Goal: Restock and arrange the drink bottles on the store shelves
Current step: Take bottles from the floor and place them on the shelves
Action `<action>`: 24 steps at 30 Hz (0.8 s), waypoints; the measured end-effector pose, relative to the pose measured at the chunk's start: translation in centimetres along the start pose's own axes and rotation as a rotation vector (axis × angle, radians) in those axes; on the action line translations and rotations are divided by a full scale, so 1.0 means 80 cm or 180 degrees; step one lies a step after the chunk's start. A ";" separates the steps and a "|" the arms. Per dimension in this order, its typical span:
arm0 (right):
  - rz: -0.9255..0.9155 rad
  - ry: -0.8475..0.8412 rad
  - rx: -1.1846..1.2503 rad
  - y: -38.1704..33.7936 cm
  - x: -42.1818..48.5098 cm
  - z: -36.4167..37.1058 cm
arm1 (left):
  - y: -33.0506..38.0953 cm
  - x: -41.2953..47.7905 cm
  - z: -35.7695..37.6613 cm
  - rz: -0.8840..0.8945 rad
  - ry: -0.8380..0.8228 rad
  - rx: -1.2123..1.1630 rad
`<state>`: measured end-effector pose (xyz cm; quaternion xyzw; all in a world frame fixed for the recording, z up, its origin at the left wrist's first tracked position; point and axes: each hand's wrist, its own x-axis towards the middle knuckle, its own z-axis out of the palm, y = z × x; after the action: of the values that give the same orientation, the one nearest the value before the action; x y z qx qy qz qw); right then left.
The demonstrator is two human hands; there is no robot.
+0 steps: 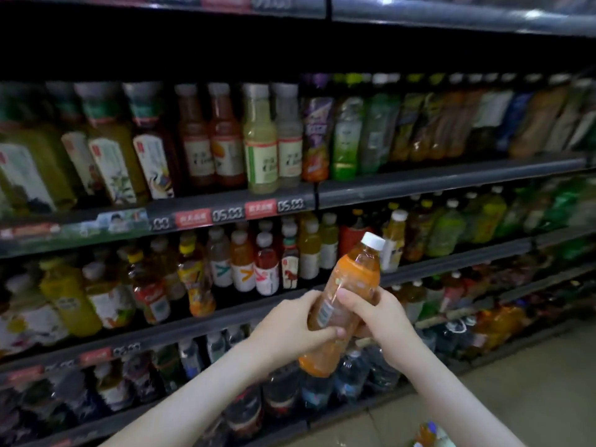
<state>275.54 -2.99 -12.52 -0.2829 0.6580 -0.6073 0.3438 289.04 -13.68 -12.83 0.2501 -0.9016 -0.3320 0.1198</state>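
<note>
The person holds one orange drink bottle [353,279] in both hands, in front of the shelves [451,180]. The left hand [290,327] curls its fingers round the lower half of the bottle. The right hand [380,312] curls round the middle, with its thumb on the label. The bottle leans, and its white cap [373,241] points up and away to the right. It does not touch any shelf.

I think the step is this: the bottle is picked up and is being checked or turned, and it is not in a row yet. Next, the hands need to find the row with the same drink. Then they must stand the bottle up straight and slide it in with the label facing out. A yellow bottle [394,243] just right of the held cap also has a white cap. So the row just behind the hands may be the place, but it is too blurry to be sure. The rows look full, so the bottle could bump its neighbours.

Now the count. There is one bottle held, one cap on it, and two hands. I see at least four rows of bottles: one above the hands, one behind them, and two lower down. Up above the left hand stand two red-brown bottles [209,140] and two pale bottles [274,140], side by side. The other bottles are too many and too blurry to count.
</note>
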 end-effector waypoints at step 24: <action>-0.1933 0.0746 -0.0707 -0.102 0.111 -0.428 | 0.335 0.310 0.184 0.1559 0.1699 0.0752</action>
<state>242.58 9.88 -4.45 -0.4299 0.6409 -0.6349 0.0365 252.51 -1.36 -5.01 0.1169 -0.9038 -0.1105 0.3966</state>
